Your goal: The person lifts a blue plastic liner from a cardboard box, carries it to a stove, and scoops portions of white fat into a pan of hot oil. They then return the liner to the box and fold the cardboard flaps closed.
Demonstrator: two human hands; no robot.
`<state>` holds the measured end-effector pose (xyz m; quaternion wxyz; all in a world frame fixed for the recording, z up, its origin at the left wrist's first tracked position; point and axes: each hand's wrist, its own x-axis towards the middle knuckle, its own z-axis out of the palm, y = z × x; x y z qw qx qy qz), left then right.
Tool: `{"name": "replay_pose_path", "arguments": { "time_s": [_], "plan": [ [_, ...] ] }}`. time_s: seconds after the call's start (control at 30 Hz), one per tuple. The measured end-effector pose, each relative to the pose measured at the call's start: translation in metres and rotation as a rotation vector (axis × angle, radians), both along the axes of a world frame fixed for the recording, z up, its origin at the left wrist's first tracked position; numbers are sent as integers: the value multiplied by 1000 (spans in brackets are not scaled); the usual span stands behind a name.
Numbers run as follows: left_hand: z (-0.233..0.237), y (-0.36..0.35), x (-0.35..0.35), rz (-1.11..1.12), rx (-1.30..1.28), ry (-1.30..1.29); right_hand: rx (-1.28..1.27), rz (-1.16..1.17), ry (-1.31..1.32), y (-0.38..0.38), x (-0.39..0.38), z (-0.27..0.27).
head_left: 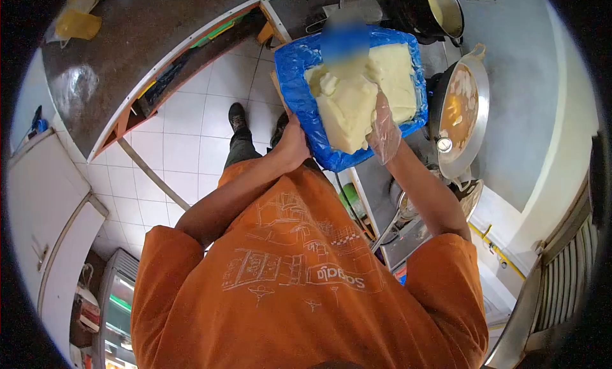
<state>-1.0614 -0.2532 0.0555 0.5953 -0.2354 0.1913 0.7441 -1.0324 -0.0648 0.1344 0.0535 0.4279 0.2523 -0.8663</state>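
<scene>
In front of me is a box lined with blue plastic [294, 79], holding a large, pale yellow block of solid fat that looks like margarine or shortening [347, 110]. My left hand [293, 146] grips the near left side of the box, its fingers partly hidden beneath the edge. A clear plastic glove covers my right hand [386, 130]. This hand is closed against the right side of a thick chunk of the fat, with some fingertips out of sight. A blurred patch hides the far middle of the box.
To the right stands a wide pan [464, 107] of brownish liquid with pale lumps, a round dial [444, 145] at its rim. Behind it is a dark pot [446, 15]. A dark counter [121, 63] lies far left, above a tiled floor [185, 123].
</scene>
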Motion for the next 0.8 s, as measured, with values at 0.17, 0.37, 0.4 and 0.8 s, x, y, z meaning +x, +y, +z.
{"name": "replay_pose_path", "arguments": {
  "time_s": [0.17, 0.37, 0.4, 0.8],
  "plan": [
    [-5, -5, -1, -49, -15, -38, -13, -175, 154, 12, 32, 8],
    [15, -4, -4, -114, -5, 113, 310, -343, 78, 36, 57, 77],
    [8, -2, -3, -90, 7, 142, 322, -340, 85, 45, 62, 97],
    [5, 3, 2, -9, -60, 109, 817, -542, 85, 187, 138, 161]
  ]
}}
